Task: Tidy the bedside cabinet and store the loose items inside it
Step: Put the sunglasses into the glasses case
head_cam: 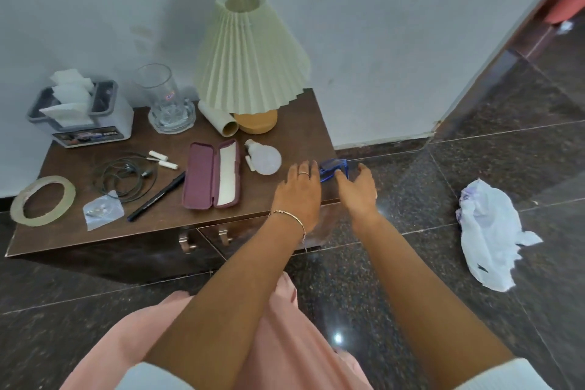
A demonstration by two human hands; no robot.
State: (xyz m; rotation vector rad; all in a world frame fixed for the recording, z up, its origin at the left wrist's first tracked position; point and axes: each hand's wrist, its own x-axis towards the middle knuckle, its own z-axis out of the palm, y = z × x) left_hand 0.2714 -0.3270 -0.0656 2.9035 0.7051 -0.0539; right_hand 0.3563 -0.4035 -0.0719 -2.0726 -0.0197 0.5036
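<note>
The dark wooden bedside cabinet [164, 225] carries loose items. Blue glasses [331, 167] lie at its right edge. My left hand [297, 193] hovers with straight fingers just left of them. My right hand [357, 191] reaches in from the right, fingers spread, its thumb touching the blue frame. Neither hand grips anything. An open maroon glasses case [211, 175] lies mid-top. Left of it are a black pen [156, 196], tangled earphones [125, 176], two small white tubes [163, 159], a small plastic bag [102, 211] and a tape roll [42, 200]. A light bulb [265, 158] lies next to the case.
A pleated lamp [250, 57], a cardboard tube [218, 119], a glass mug [164, 98] and a tissue box [82, 114] stand at the back by the wall. Two drawer handles [202, 239] show on the cabinet front. A crumpled white plastic bag [490, 231] lies on the floor at right.
</note>
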